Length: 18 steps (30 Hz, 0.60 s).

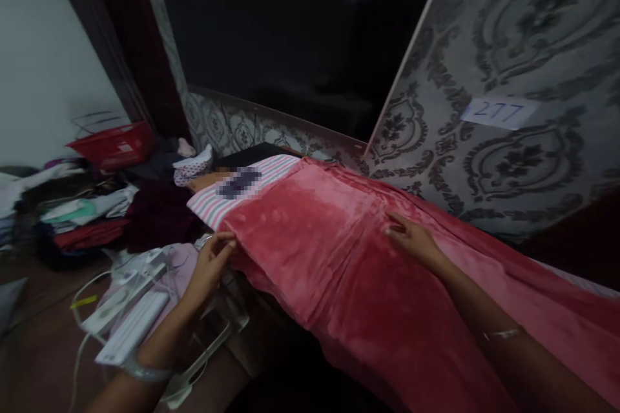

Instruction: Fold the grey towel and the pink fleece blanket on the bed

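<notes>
I see a red velvety cloth point(339, 251) spread over the bench point(252, 153), hiding nearly all of the bench top; only a dark far corner and a striped pad point(271, 174) show beyond the cloth's far edge, and a patch on the pad is blurred out. My left hand point(210, 264) pinches the cloth's near-left corner between closed fingers. My right hand point(411, 235) lies flat and open on the cloth, gripping nothing. The cloth's right end runs out of frame and its near edge hangs into shadow. Left of the cloth, a white power strip point(133, 326), cords, piled clothes point(82, 219) and a red basket point(113, 145) crowd the floor.
</notes>
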Each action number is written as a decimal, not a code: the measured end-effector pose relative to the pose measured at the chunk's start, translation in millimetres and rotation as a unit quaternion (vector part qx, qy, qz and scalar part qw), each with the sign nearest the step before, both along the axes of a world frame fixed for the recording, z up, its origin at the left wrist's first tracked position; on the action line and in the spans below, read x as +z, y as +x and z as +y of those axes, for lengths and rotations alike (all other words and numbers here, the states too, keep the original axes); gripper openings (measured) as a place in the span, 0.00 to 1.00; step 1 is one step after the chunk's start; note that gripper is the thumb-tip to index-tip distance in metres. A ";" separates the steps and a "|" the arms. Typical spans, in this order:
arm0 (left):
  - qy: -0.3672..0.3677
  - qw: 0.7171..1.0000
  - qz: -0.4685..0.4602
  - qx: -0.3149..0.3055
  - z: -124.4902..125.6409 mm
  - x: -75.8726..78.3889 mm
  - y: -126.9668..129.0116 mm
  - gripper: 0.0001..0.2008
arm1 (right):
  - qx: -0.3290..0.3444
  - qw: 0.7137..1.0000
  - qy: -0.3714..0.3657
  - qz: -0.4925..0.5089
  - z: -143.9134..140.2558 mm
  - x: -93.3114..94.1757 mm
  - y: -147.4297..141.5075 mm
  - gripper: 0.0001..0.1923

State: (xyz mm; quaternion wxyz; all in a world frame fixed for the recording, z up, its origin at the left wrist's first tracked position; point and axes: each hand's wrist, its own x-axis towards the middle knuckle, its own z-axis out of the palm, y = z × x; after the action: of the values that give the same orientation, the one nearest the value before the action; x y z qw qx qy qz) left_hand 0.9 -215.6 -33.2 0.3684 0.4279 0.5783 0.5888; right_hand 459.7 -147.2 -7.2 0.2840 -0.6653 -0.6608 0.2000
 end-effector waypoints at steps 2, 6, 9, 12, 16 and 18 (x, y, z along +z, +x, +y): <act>-0.051 0.991 -0.120 -0.024 -5.0 -2.4 -2.6 0.29 | -0.009 1.000 0.016 0.008 23.9 -6.1 -1.4 0.34; -0.095 0.978 -0.172 -0.070 -8.4 -2.9 -5.0 0.31 | -0.024 0.997 0.050 -0.056 57.9 -14.6 -6.0 0.34; -0.095 0.975 -0.187 -0.078 -5.5 -3.1 -5.1 0.30 | -0.040 0.992 0.053 -0.108 74.0 -18.6 -10.2 0.34; -0.077 0.978 -0.188 -0.048 1.1 -4.2 -4.6 0.30 | -0.019 0.988 0.053 -0.145 87.2 -22.6 -12.9 0.33; -0.054 0.983 -0.170 -0.050 11.9 -2.7 -1.2 0.23 | -0.004 0.978 0.043 -0.206 100.6 -24.4 -17.5 0.31; -0.050 0.983 -0.173 -0.039 16.8 0.5 1.6 0.21 | -0.025 0.970 0.009 -0.243 104.4 -20.6 -22.5 0.31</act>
State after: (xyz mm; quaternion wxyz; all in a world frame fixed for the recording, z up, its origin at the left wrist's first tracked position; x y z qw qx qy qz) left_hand 2.6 -198.8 -32.7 0.5066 0.3231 0.5178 0.6090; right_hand 437.2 -42.8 -27.8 0.1259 -0.7075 -0.6951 0.0192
